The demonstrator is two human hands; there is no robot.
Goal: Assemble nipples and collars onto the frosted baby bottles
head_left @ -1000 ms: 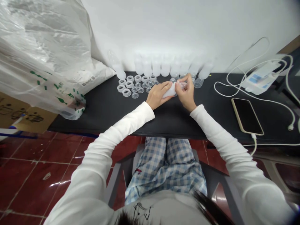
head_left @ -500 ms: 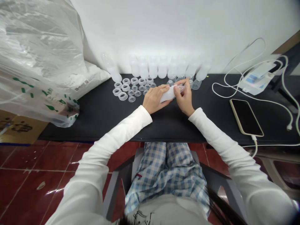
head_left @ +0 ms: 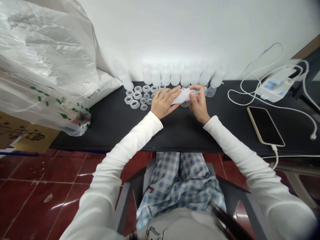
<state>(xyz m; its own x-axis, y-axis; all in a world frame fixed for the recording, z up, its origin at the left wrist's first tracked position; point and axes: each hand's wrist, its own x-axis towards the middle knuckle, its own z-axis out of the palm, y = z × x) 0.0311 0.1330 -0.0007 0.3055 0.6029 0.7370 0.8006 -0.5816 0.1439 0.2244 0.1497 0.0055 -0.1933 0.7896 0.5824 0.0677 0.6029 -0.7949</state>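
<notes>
A translucent white plastic bottle [head_left: 182, 96] lies sideways between my two hands above the black table [head_left: 112, 120]. My left hand [head_left: 163, 102] wraps the bottle's body from the left. My right hand [head_left: 198, 101] is closed on the bottle's neck end, fingers pinched around it. Several clear rings and caps [head_left: 137, 97] lie on the table just left of my left hand. A row of several more translucent bottles [head_left: 175, 77] stands along the white wall behind my hands.
A big clear plastic bag [head_left: 45, 63] fills the left end of the table. A phone [head_left: 265, 125] lies on the right, plugged into a white cable [head_left: 275, 106], with a white charger [head_left: 276, 86] behind it. My chair and checked trousers are below the table edge.
Both hands keep hold of the bottle and have shifted slightly, the left fingers stretching further along it. The camera view has moved a little.
</notes>
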